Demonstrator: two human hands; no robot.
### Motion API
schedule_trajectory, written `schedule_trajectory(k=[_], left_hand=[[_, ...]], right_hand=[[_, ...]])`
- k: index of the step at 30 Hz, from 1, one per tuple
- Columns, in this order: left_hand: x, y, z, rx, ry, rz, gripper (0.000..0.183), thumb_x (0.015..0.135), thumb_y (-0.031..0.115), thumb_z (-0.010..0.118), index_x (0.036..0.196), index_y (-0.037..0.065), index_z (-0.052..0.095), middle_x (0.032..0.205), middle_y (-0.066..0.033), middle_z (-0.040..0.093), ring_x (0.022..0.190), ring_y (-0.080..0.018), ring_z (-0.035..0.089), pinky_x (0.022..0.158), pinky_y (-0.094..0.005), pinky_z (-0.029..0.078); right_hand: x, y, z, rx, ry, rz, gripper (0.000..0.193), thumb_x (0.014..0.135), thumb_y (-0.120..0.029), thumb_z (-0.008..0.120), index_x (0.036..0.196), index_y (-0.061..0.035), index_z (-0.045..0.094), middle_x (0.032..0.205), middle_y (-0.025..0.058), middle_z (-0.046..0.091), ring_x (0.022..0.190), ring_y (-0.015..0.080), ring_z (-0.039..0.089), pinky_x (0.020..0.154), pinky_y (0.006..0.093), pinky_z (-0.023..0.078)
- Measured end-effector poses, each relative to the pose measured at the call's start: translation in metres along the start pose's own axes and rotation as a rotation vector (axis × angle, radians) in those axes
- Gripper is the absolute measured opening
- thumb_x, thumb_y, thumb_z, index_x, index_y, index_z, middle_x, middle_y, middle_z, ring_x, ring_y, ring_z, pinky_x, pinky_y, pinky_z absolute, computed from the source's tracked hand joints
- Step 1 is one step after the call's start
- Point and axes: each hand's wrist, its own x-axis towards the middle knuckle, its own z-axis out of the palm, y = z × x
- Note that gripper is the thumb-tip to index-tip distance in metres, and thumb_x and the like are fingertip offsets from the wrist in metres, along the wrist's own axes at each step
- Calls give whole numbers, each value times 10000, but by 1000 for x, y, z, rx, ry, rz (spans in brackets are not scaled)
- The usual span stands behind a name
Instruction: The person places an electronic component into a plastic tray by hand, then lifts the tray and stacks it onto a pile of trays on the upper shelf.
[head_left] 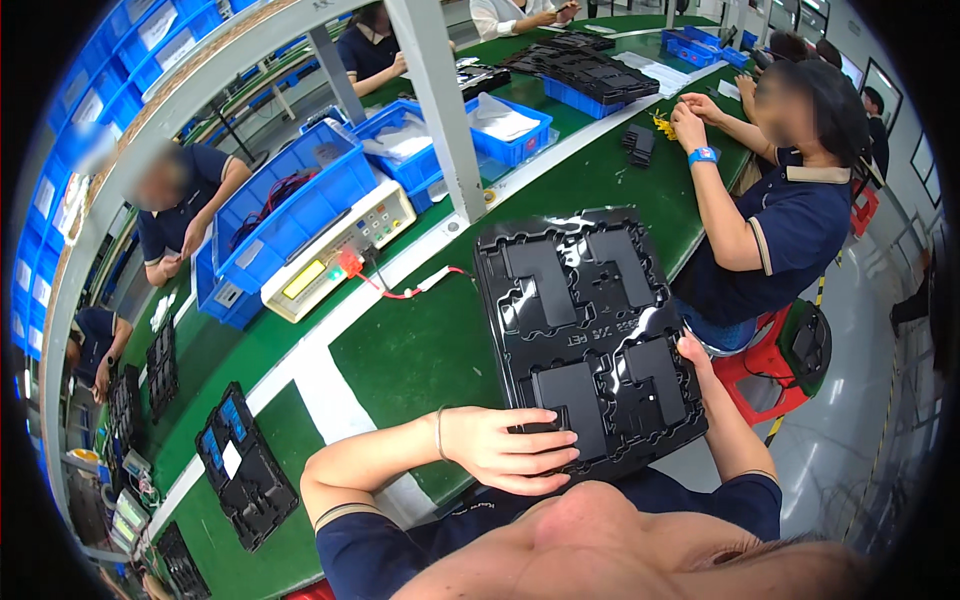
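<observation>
Left hand [505,450] flat, fingers spread on black tray [585,330] | right hand [695,352] mostly hidden behind tray edge, grip unclear

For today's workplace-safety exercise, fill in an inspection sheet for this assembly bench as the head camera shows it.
Surface: green bench top with a white stripe.
Job's things: black moulded tray, four black parts seated in its pockets.
Clutter: second black tray with blue parts; blue bins.
Hands: left hand flat on the tray's near edge; right hand grips its right edge.
Cables: red lead from the beige tester.
Surroundings: co-workers seated along the line; red stool at right.
</observation>
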Motion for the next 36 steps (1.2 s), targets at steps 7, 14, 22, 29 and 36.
schedule_trajectory(k=[7,14,22,29,36], left_hand=[[-3,17,-55,280,63,32,204,810,140,448,984,92,543,1027,-88,575,944,-207,553,850,-345,407],[-12,29,-99,681,59,119,186,768,131,494,946,126,546,995,-22,537,841,-155,542,748,-304,441],[-36,41,-167,1049,116,-86,232,726,102,526,949,165,533,915,-12,554,752,-147,524,630,-250,454],[-91,25,-222,1293,231,-579,340,679,372,592,922,135,617,1030,-81,559,823,-213,541,654,-303,463],[-164,-20,-229,1143,456,-942,526,609,-53,589,1118,53,510,1129,-124,520,1045,-279,494,853,-339,413]], right_hand=[[37,-32,39,78,-180,111,545,735,-335,529,1138,15,418,983,145,557,868,230,578,740,352,484],[92,-49,124,89,-284,301,502,749,-373,462,1060,20,494,929,168,585,801,257,603,676,375,512],[161,-57,220,75,-471,242,441,793,-304,447,1124,-13,468,1036,135,562,899,240,573,800,348,460],[256,-76,292,69,-751,168,426,816,-281,409,1152,-23,456,1086,124,544,939,234,557,834,346,443],[372,-72,342,25,-564,175,293,767,-280,516,925,-36,562,855,105,614,703,223,600,666,333,498]])
